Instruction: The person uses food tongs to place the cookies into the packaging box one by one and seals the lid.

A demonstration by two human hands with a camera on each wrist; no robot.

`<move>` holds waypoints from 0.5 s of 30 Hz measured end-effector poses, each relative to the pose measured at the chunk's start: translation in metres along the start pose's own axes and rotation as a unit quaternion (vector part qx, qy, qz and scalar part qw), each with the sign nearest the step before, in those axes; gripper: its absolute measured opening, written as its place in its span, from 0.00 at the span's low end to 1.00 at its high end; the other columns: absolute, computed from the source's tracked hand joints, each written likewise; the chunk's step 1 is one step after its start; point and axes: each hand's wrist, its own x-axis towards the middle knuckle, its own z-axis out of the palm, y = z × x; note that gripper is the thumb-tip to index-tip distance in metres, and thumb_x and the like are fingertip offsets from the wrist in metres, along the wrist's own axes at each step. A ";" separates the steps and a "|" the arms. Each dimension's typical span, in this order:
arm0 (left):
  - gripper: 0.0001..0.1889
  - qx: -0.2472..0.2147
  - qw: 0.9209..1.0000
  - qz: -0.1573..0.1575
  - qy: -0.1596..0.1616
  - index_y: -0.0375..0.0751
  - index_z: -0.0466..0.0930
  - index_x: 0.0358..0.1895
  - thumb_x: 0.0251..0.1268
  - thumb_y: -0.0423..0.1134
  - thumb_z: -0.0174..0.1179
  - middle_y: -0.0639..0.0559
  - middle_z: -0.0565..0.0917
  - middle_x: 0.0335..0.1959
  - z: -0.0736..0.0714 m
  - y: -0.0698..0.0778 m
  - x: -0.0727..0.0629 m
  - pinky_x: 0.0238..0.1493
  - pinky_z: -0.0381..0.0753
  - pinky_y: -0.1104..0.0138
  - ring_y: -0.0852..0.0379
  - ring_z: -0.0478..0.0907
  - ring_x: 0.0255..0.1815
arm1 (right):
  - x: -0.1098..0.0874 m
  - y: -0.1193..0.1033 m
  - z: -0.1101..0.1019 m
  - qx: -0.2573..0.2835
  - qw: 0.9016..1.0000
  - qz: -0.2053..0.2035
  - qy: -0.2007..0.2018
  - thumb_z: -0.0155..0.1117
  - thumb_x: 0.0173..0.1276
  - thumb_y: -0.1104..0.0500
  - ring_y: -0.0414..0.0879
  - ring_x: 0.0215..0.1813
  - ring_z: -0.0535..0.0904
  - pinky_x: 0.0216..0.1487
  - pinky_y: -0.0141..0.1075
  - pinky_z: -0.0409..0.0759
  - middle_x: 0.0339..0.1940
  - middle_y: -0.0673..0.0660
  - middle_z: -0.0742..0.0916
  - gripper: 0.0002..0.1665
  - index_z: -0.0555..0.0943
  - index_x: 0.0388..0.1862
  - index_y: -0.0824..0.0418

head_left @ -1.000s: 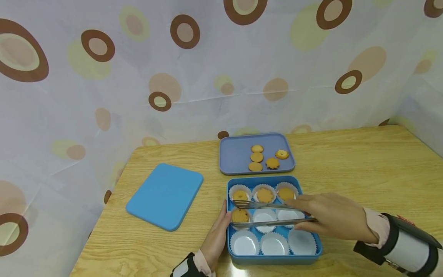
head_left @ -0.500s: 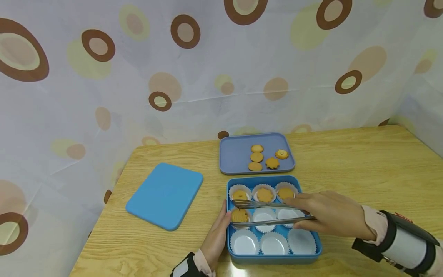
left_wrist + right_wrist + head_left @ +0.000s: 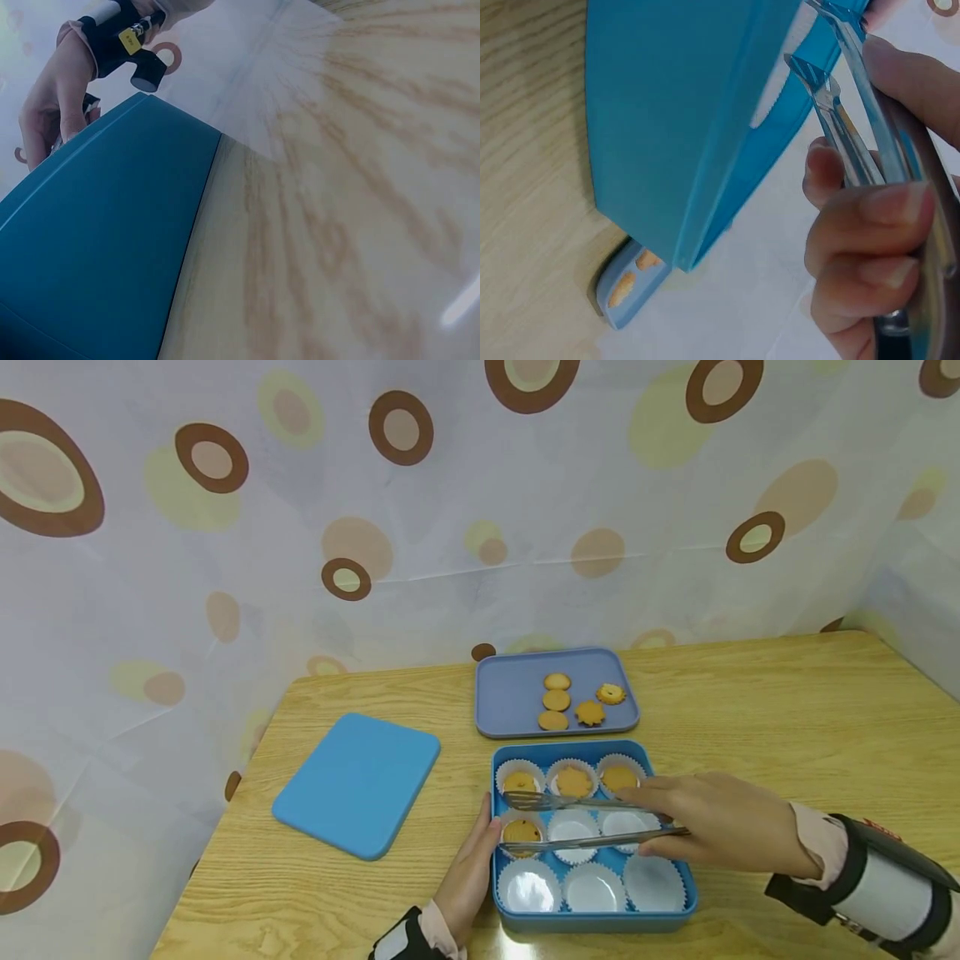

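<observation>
Tongs of long, shiny silver metal sit clamped in my bare right hand, which reaches over the rectangular blue box from three o'clock. The arms of the tongs stand apart, straddling the round golden-brown biscuit in the white frilled cup at the box's nine o'clock; whether metal touches it I cannot tell. My bare left hand, fingers straight, rests along the outer wall at nine o'clock and seems to brace the box. To do this well, I should squeeze lightly, since the biscuit looks crumbly, and open the tips evenly and rise straight so the frill doesn't snag. Five more biscuits lie at twelve o'clock, on the flat mauve-blue tray
</observation>
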 end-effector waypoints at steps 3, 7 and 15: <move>0.33 0.001 1.000 0.000 -0.001 0.38 0.33 0.78 0.81 0.49 0.32 0.40 0.36 0.79 0.000 0.001 -0.001 0.72 0.29 0.39 0.38 0.29 0.78 | -0.004 0.005 -0.008 0.009 1.000 0.010 -0.005 0.61 0.66 0.38 0.40 0.39 0.84 0.33 0.32 0.81 0.51 0.58 0.86 0.36 0.79 0.60 0.64; 0.32 -0.001 1.000 -0.003 -0.002 0.39 0.33 0.78 0.81 0.49 0.32 0.40 0.36 0.79 0.000 0.001 0.000 0.72 0.30 0.39 0.38 0.29 0.78 | -0.010 0.016 -0.022 0.024 0.999 0.040 -0.005 0.60 0.67 0.38 0.27 0.31 0.74 0.28 0.27 0.74 0.52 0.57 0.85 0.37 0.77 0.63 0.65; 0.33 -0.002 1.000 -0.001 -0.008 0.39 0.33 0.78 0.81 0.50 0.31 0.41 0.36 0.79 -0.001 0.000 0.000 0.73 0.30 0.40 0.39 0.29 0.78 | -0.015 0.042 -0.035 0.018 0.993 0.098 0.060 0.66 0.65 0.47 0.29 0.29 0.71 0.26 0.28 0.72 0.35 0.44 0.83 0.31 0.77 0.60 0.65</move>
